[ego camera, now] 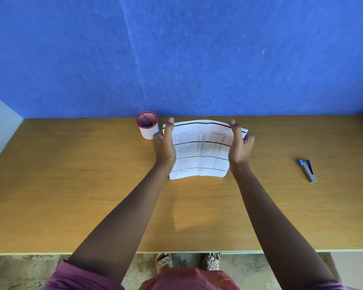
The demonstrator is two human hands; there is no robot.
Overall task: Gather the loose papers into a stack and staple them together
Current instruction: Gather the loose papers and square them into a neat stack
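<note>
A stack of white papers (201, 149) with a printed table is held just above the far middle of the wooden table (71, 185). My left hand (165, 146) presses against its left edge and my right hand (240, 144) against its right edge, thumbs on top. The sheets bow upward slightly between the hands. One sheet's corner sticks out behind my right hand at the top right. A grey-blue stapler (308, 170) lies flat on the table far to the right, apart from both hands.
A red-rimmed mesh cup (147, 127) wrapped in white stands just left of my left hand, near the blue wall (176, 55). The table's front edge runs below my forearms, with my feet on the floor underneath.
</note>
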